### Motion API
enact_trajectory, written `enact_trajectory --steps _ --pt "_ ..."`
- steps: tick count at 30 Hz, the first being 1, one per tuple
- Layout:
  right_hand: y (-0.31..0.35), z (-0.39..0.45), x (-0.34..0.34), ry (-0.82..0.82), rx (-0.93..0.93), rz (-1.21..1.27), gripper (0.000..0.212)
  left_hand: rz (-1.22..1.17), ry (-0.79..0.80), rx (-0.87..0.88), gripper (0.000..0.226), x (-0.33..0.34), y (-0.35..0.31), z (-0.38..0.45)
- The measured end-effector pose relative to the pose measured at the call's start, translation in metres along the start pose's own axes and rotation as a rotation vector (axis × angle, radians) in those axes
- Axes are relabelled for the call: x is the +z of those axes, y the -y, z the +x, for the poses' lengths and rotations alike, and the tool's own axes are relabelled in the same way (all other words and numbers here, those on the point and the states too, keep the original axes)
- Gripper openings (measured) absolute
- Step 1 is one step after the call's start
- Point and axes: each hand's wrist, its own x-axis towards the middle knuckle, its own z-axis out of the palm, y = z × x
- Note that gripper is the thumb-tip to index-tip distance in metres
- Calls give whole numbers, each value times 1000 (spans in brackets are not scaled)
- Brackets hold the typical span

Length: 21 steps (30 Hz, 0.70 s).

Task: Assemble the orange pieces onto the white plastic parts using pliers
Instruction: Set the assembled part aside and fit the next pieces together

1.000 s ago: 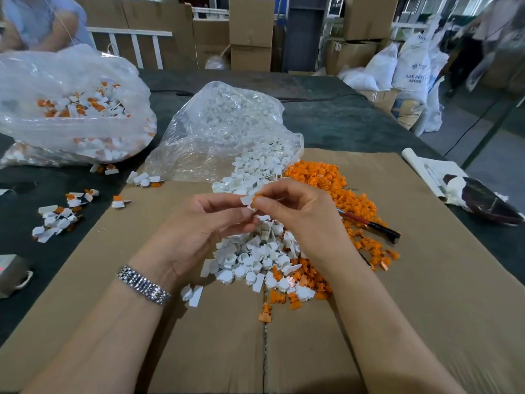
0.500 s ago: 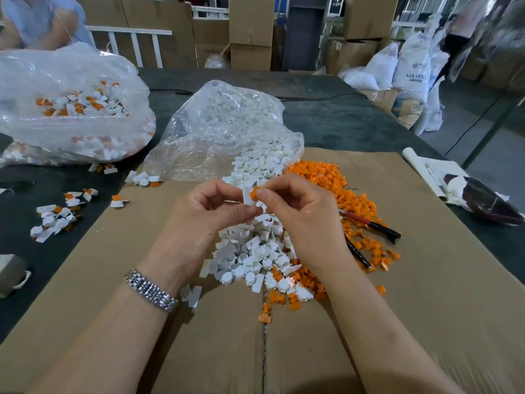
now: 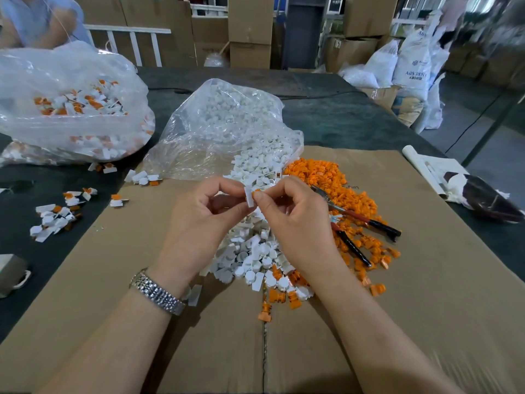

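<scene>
My left hand (image 3: 204,214) pinches a small white plastic part (image 3: 249,196) between thumb and fingers. My right hand (image 3: 292,220) pinches a tiny orange piece (image 3: 257,191) and holds it against that part. Both hands hover above a heap of loose white parts (image 3: 250,251). A pile of orange pieces (image 3: 338,189) lies to the right. The pliers (image 3: 366,223), with red and black handles, lie on the orange pile just right of my right hand, untouched.
A flat cardboard sheet (image 3: 397,280) covers the dark table (image 3: 341,115). An open clear bag of white parts (image 3: 227,123) lies behind the hands. A bag of assembled parts (image 3: 71,109) sits far left, with assembled parts (image 3: 54,217) scattered nearby. A dark wrapper (image 3: 488,200) lies right.
Both hands have risen slightly and drawn closer to the camera. The orange piece, hidden a second ago, now shows at my right fingertips against the white part.
</scene>
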Motion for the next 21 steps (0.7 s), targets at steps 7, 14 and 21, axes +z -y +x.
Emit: enact_trajectory --steps 7,14,21 --pt "1 0 -4 31 -37 8 14 -291 46 -196 20 -8 3 5" --pt "1 5 -20 263 10 230 37 -532 76 -295 1 -14 0 9" --pt "-2 3 -20 200 -84 177 25 -474 124 -305 2 -12 -2 8"
